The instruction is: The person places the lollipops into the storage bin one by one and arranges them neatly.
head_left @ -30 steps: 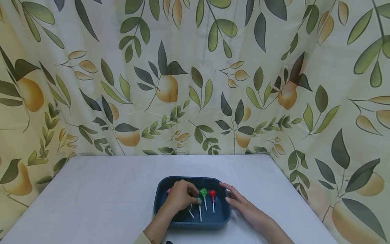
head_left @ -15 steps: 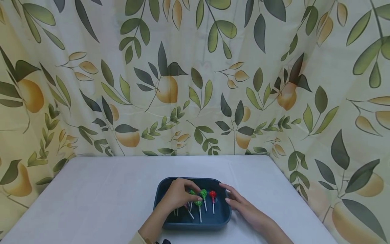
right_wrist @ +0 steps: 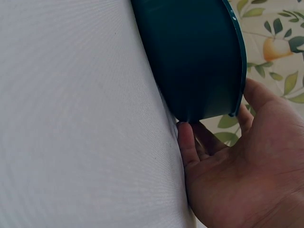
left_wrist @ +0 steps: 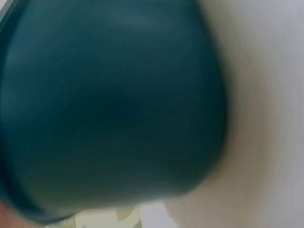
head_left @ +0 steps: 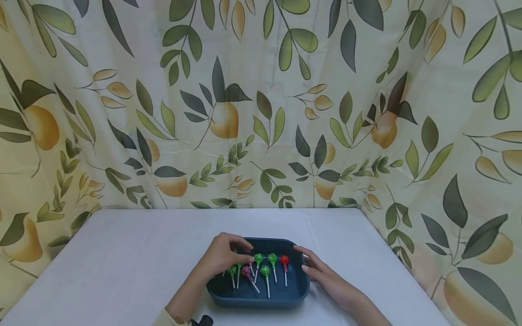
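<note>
A dark blue tray [head_left: 261,301] stands on the table with several wrapped lollipops inside. A red lollipop [head_left: 284,261] lies at the right, beside a green lollipop [head_left: 272,259]. Another green lollipop [head_left: 265,271] is nearer the front, and a purple lollipop [head_left: 246,271] lies slanted left of it. My left hand [head_left: 226,253] hovers over the tray's left part, fingers loosely bent with nothing visible between them, covering some sweets. With its fingers extended, my right hand [head_left: 322,269] touches the tray's right end. The right wrist view shows these fingers [right_wrist: 187,142] at the tray's wall and rim.
A white cloth [head_left: 122,262] covers the table. Behind it hangs a curtain [head_left: 261,113] printed with leaves and fruit. The tray's outer wall [left_wrist: 114,104] fills much of the left wrist view. A small black object [head_left: 204,320] shows by the left wrist.
My left hand has drawn back to the left across the tray, uncovering more green and purple lollipops. My right hand has stayed at the tray's right end.
</note>
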Demonstrator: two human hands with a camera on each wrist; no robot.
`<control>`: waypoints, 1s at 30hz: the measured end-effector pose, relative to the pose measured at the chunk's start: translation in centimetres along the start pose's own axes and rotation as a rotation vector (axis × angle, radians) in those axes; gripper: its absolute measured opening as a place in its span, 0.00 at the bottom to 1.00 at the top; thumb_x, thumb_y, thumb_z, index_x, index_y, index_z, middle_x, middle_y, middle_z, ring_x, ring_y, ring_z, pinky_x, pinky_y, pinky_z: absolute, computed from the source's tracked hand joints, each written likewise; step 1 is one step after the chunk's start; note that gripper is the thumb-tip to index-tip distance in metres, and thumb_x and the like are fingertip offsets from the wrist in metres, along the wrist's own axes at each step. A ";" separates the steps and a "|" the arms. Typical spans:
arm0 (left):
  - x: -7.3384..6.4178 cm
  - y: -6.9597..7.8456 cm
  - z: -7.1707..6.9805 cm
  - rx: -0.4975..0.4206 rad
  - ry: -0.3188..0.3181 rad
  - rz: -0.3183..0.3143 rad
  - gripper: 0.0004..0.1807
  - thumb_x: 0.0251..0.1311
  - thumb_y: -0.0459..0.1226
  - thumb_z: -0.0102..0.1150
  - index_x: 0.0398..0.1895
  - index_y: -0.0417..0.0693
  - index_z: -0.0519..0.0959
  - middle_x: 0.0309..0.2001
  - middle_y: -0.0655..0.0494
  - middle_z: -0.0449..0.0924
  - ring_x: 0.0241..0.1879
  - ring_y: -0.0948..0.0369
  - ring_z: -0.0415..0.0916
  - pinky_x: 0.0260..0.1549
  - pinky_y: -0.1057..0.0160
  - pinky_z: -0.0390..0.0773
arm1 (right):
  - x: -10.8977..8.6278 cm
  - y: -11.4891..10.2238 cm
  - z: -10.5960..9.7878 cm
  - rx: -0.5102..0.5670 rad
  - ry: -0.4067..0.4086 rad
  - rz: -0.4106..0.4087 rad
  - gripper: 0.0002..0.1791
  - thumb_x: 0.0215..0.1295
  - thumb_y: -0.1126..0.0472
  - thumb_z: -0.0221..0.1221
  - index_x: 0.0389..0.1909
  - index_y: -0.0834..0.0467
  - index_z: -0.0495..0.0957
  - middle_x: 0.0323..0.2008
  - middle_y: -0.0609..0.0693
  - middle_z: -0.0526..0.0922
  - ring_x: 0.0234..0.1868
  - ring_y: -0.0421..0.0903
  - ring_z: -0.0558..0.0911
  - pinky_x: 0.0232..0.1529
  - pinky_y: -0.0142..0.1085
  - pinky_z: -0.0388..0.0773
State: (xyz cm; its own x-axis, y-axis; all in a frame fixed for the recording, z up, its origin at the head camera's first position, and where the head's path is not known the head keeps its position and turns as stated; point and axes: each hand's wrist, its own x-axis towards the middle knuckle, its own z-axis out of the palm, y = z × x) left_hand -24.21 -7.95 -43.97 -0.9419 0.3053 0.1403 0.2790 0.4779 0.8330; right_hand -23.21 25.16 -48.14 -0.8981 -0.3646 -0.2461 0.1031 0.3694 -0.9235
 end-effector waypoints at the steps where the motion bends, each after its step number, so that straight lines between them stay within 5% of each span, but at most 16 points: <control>1: 0.0 -0.1 -0.3 0.007 0.003 -0.004 0.12 0.54 0.39 0.80 0.40 0.47 0.91 0.36 0.62 0.86 0.32 0.57 0.72 0.33 0.59 0.73 | 0.0 0.0 0.0 -0.001 0.002 0.003 0.32 0.77 0.38 0.51 0.79 0.32 0.58 0.79 0.65 0.52 0.76 0.70 0.56 0.64 0.74 0.54; 20: -2.2 -2.3 -5.5 0.048 0.133 -0.100 0.10 0.55 0.41 0.79 0.40 0.52 0.91 0.36 0.63 0.85 0.32 0.57 0.71 0.29 0.58 0.69 | 0.0 0.1 -0.3 0.015 -0.008 0.002 0.32 0.78 0.40 0.51 0.79 0.34 0.58 0.79 0.66 0.51 0.77 0.70 0.52 0.65 0.73 0.55; 27: -3.6 -3.6 -7.6 0.113 0.294 -0.041 0.17 0.68 0.39 0.69 0.58 0.54 0.84 0.40 0.61 0.86 0.40 0.59 0.80 0.37 0.57 0.78 | -0.2 0.0 -0.3 0.022 0.000 0.003 0.32 0.79 0.39 0.50 0.80 0.34 0.56 0.79 0.66 0.50 0.75 0.70 0.56 0.64 0.73 0.56; 30: -4.5 -3.8 -8.4 0.171 0.323 -0.065 0.23 0.71 0.42 0.65 0.67 0.52 0.78 0.48 0.53 0.86 0.46 0.53 0.82 0.42 0.52 0.80 | -0.5 -0.5 0.0 0.018 0.013 0.004 0.34 0.79 0.36 0.47 0.82 0.35 0.52 0.80 0.63 0.48 0.74 0.70 0.59 0.65 0.73 0.53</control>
